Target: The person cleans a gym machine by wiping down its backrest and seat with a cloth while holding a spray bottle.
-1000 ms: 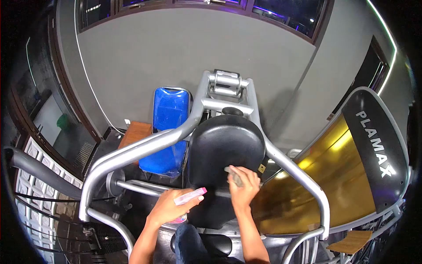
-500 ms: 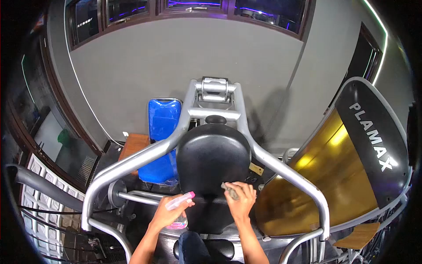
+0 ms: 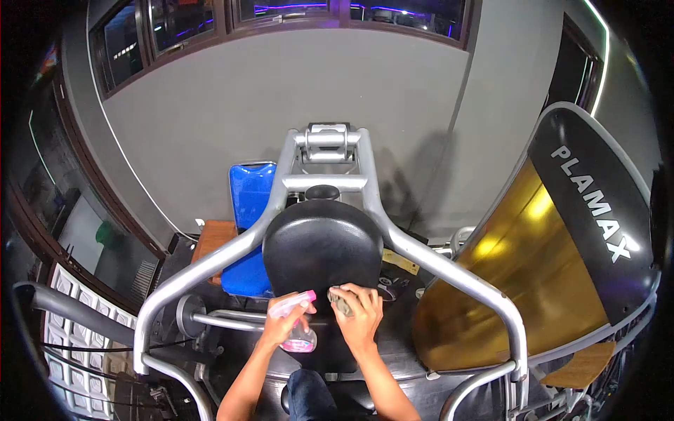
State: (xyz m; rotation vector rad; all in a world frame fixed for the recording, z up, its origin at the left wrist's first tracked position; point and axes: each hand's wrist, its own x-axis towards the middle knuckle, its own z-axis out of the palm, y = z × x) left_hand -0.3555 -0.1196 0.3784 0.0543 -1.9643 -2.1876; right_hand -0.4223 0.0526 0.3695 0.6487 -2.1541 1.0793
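My left hand (image 3: 282,319) grips a clear spray bottle (image 3: 300,342) with a pink nozzle and pink label, its fingers around the neck and trigger. Beside it on the right, my right hand (image 3: 361,316) is closed on a crumpled greyish cloth (image 3: 340,302). Both hands are in front of the black padded backrest (image 3: 323,245) of a gym machine, over its lower part. Whether the cloth touches the pad I cannot tell.
Silver frame tubes (image 3: 449,270) curve around both sides of the backrest. A gold and black panel (image 3: 512,266) marked PLAMAX stands at right. Behind the frame at left are a blue chair (image 3: 251,196) and a wooden surface (image 3: 213,242). A grey wall (image 3: 281,91) rises behind.
The view has shifted, so the machine sits slightly further left. My right hand with the cloth has come closer to the spray bottle, and the bottle has risen slightly.
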